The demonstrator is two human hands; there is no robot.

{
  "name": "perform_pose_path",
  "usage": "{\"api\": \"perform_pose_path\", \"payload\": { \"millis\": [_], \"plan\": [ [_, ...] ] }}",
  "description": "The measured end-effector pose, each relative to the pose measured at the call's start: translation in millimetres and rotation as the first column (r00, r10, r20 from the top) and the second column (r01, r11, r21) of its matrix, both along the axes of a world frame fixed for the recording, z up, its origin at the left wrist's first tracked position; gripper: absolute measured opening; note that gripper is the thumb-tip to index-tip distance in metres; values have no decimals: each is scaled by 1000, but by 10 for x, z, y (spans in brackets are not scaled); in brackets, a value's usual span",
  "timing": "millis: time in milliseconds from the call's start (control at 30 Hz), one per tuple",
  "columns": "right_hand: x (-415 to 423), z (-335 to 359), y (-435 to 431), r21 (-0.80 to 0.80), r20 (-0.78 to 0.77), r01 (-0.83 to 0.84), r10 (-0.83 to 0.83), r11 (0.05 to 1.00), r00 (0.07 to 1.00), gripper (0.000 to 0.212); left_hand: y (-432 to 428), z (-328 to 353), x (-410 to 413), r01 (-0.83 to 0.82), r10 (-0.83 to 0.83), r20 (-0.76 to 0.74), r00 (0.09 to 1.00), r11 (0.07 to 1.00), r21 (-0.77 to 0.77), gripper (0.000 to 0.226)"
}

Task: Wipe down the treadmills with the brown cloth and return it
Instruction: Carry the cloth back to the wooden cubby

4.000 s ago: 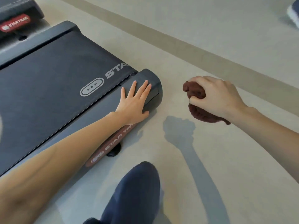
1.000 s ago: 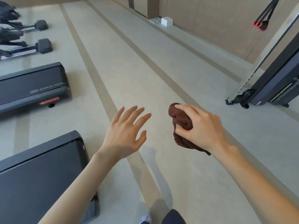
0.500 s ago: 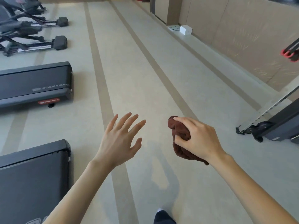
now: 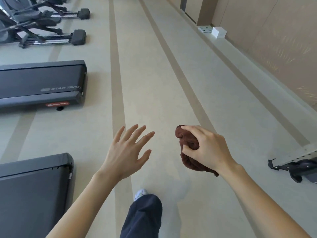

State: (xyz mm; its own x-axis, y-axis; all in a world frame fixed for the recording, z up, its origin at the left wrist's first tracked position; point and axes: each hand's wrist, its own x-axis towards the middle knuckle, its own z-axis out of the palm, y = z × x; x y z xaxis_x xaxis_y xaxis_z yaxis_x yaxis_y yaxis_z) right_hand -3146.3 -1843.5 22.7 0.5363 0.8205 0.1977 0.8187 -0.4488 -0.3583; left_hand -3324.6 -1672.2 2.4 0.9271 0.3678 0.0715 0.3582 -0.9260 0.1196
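We carry the bunched brown terry cloth (image 4: 189, 148) clamped in our right hand (image 4: 208, 149) at three o'clock, keeping the left hand (image 4: 127, 152) spread and empty for balance while walking toward the dark grey treadmill (image 4: 41, 83) at ten o'clock.

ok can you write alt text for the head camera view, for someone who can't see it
A person walks across a gym floor, their right hand gripping a bunched brown cloth and their left hand open and empty. Two dark treadmills lie on the left, with other exercise machines beyond them.
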Motion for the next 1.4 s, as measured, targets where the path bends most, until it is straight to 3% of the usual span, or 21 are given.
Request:
{"api": "perform_pose_path", "payload": {
  "millis": [300, 400, 567, 833, 1100, 1400],
  "plan": [
    [945, 418, 1261, 130, 74, 120, -131, 984, 989, 50, 1509, 351, 1205, 71, -73, 63, 995, 997, 36, 55],
    [1199, 379, 1540, 90, 72, 120, -126, 989, 989, 48, 1852, 379, 1508, 74, -76, 68, 995, 997, 32, 56],
    [1741, 229, 1921, 6, 49, 127, -127, 992, 991, 49, 2254, 282, 2034, 114, -114, 26, 993, 993, 18, 57],
    [3066, 211, 2569, 28, 50, 92, -93, 995, 994, 50, 2882, 260, 3376, 100, -101, 28, 994, 994, 39, 48],
    [4580, 495, 3142, 95, 78, 67, -74, 993, 994, 51, 3339, 540, 4836, 65, -71, 62, 996, 994, 87, 57],
    [5482, 334, 3714, 48, 10, 64, -64, 997, 998, 51, 3904, 366, 5731, 64, -66, 27, 997, 996, 68, 57]
  ]
}}
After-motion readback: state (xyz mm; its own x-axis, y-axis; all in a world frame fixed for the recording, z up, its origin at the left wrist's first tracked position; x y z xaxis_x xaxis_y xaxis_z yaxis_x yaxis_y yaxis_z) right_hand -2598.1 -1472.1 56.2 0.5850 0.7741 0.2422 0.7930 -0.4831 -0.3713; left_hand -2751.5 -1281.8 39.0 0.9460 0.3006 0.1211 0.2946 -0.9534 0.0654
